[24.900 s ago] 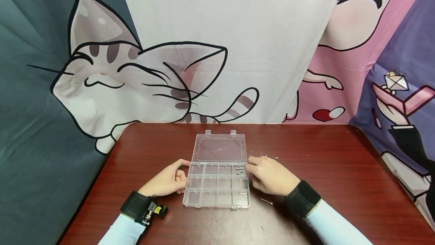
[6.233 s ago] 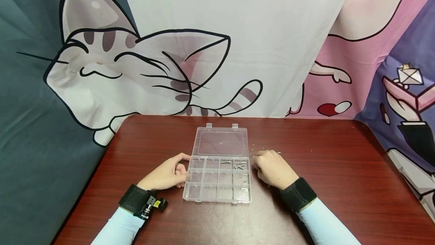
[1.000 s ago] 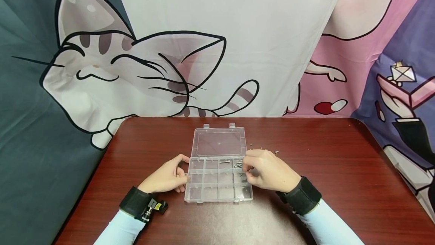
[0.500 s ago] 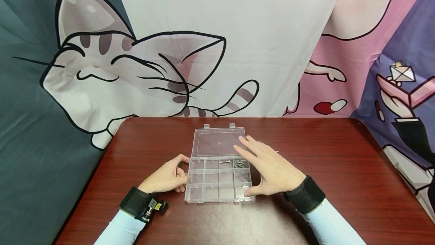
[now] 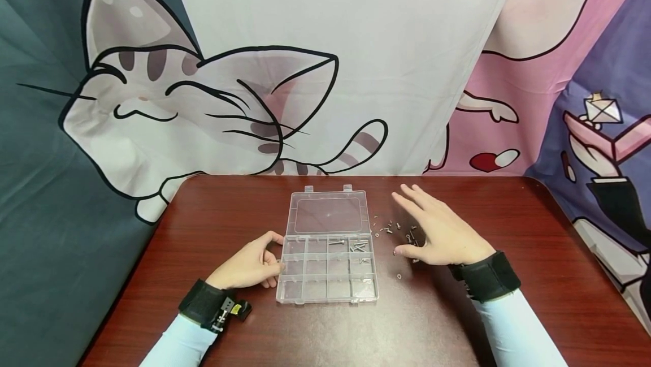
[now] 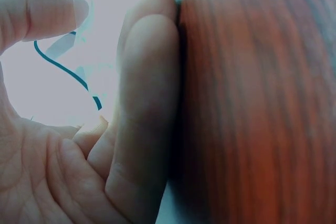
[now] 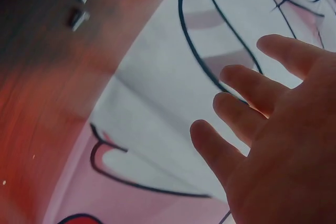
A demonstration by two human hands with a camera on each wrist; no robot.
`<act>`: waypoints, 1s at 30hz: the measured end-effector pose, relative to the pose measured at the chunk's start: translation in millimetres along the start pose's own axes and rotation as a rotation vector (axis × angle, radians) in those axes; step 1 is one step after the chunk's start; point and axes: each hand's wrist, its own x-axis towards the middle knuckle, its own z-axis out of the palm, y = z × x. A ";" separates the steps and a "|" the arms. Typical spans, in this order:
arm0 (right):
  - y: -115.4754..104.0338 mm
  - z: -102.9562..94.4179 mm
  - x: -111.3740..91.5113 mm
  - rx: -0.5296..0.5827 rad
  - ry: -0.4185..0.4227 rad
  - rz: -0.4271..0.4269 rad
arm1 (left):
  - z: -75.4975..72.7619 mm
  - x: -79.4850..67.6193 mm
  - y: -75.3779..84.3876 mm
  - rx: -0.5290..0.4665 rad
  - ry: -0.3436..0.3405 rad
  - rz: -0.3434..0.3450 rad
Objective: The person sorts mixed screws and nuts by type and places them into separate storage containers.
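A clear plastic compartment box (image 5: 291, 293) lies on the table with its lid (image 5: 328, 214) folded back. Long screws (image 5: 359, 247) fill its top-right compartment, one screw (image 5: 337, 242) lies in the compartment left of that, and small screws (image 5: 364, 260) lie below. My left hand (image 5: 241, 265) touches the box's left side with thumb and index finger; the lower fingers are bent. Fingers spread and holding nothing, my right hand (image 5: 445, 231) hovers right of the box above loose screws (image 5: 411, 237), hiding some. In the right wrist view, a screw (image 7: 79, 19) is on the table.
More tiny screws (image 5: 387, 228) are scattered between box and right hand, with a small ring-shaped nut or washer (image 5: 399, 276) nearer the front. The reddish wooden table (image 5: 325, 339) ends at a printed cloth backdrop (image 5: 356, 95).
The right hand opens from a pinch over the box's right column and moves right, uncovering loose pieces. Since the oldest frame, more screws are in the box. The left hand stays.
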 end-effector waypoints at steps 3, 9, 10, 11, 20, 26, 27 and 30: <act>7.0 -3.6 -5.3 0.019 -0.015 0.041 | 0.8 0.6 -0.4 -0.004 -0.003 0.003; 14.9 1.1 -15.9 0.005 -0.023 0.043 | 2.1 0.5 -1.6 0.001 -0.005 0.004; 15.1 3.8 -17.0 -0.004 -0.021 0.031 | 2.0 0.2 -1.9 0.002 -0.002 0.002; 14.8 6.7 -17.9 -0.007 -0.016 0.015 | 1.8 -0.1 -2.1 0.002 0.000 0.001; 8.1 39.5 -21.5 -0.053 0.061 -0.161 | -0.3 -2.8 -2.1 0.011 0.006 -0.009; 5.1 52.6 -21.8 -0.110 0.063 -0.156 | -0.5 -1.6 -1.1 0.014 0.006 -0.006; 4.5 53.5 -21.9 -0.116 0.062 -0.152 | -0.5 -1.3 -0.9 0.013 0.005 -0.006; 2.8 55.1 -21.2 -0.123 0.064 -0.142 | -0.4 -0.4 -0.6 0.009 0.003 -0.007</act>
